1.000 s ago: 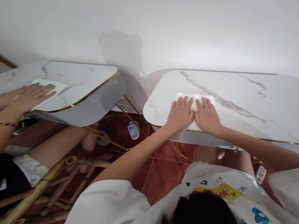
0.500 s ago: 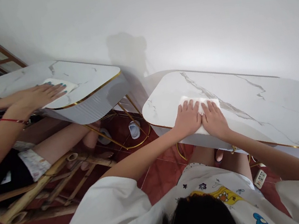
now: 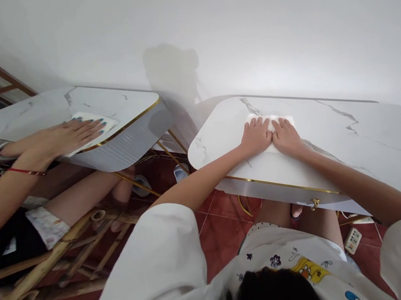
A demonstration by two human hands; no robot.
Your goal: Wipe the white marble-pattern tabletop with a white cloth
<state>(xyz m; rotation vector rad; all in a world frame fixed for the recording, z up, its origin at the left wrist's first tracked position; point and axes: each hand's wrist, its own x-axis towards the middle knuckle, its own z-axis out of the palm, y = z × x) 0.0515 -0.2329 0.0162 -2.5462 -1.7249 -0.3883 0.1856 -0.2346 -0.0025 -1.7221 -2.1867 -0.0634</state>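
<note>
My left hand (image 3: 256, 136) and my right hand (image 3: 287, 138) lie side by side, palms down with fingers spread, on a white cloth (image 3: 271, 145). Their thumbs meet near the middle of the cloth. Under it is a white marble-patterned table (image 3: 388, 137) with a gold edge, and the cloth rests toward its left part. Much of the cloth is hidden beneath my hands.
At the left, another person's hands (image 3: 73, 134) press a white cloth (image 3: 108, 124) on a second marble-patterned table (image 3: 39, 114). A bamboo chair (image 3: 56, 253) stands below. A power strip (image 3: 352, 241) lies on the red floor. A wall rises behind both tables.
Both my hands and the cloth beneath them have slid forward, away from my body and slightly right. The other person's hands and cloth have shifted to the right.
</note>
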